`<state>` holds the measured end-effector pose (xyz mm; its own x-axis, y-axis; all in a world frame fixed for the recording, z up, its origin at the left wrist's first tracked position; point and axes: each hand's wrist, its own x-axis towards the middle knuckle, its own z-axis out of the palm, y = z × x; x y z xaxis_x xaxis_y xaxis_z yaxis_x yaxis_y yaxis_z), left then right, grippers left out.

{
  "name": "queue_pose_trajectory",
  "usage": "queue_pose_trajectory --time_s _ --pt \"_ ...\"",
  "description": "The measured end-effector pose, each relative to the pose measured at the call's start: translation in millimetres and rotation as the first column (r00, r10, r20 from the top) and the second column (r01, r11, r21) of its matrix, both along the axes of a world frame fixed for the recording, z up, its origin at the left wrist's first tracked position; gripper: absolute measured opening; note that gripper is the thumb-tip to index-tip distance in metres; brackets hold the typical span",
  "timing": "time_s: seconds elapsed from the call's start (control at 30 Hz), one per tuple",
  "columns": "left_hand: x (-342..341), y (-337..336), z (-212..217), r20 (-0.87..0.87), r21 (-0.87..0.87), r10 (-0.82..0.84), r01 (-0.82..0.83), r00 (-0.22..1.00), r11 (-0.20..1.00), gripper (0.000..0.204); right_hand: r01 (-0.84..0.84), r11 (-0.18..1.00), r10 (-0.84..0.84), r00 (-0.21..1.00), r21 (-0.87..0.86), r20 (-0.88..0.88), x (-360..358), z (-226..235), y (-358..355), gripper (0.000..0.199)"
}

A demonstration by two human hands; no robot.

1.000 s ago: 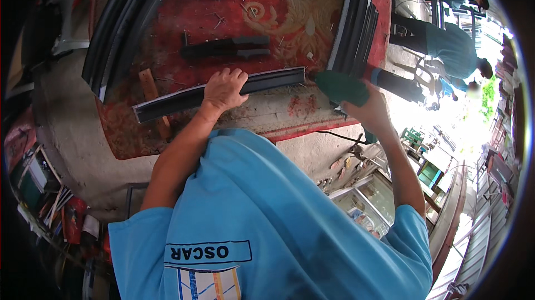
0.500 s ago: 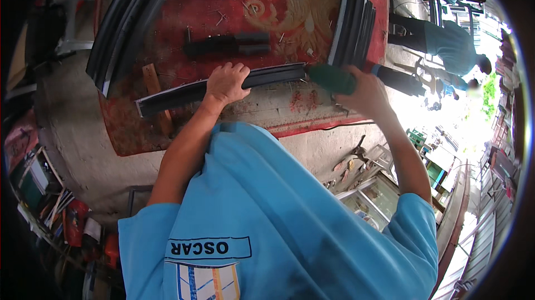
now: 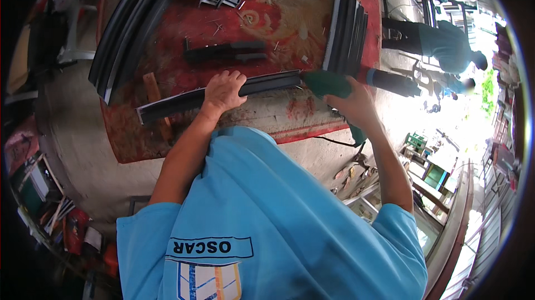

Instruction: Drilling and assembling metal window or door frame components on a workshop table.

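Left hand [image 3: 224, 91] curls over a black bar [image 3: 273, 81], fingers bent around its far side; right hand [image 3: 356, 102] wraps a smooth green drill [image 3: 329, 84]. Straight, grooved and pale-edged, the bar lies directly under the left palm, a wooden slat [image 3: 150, 88] crossing beneath its left part. Beyond both hands spreads a table [image 3: 301, 27] in worn, red patterned covering; left of them shows a grey floor [image 3: 72, 127]. The bar's long axis runs left to right, its right end angled slightly away from the body, near the drill's nose.
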<state>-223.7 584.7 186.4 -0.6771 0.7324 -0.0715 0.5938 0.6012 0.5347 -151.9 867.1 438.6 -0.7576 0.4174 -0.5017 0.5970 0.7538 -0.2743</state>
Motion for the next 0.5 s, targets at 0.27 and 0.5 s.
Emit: queue_pose_trajectory --time_s 0.27,0.5 --pt "-2.2 2.6 1.7 0.011 -0.026 -0.003 0.003 1.0 1.0 0.044 0.084 0.995 -0.085 0.996 -0.056 -0.02 9.1 38.8 10.9 0.062" --pt "1.1 1.3 -0.8 -0.019 -0.009 0.005 -0.005 1.0 1.0 0.048 0.126 0.987 -0.124 0.992 -0.096 0.021 31.3 16.1 13.5 0.057"
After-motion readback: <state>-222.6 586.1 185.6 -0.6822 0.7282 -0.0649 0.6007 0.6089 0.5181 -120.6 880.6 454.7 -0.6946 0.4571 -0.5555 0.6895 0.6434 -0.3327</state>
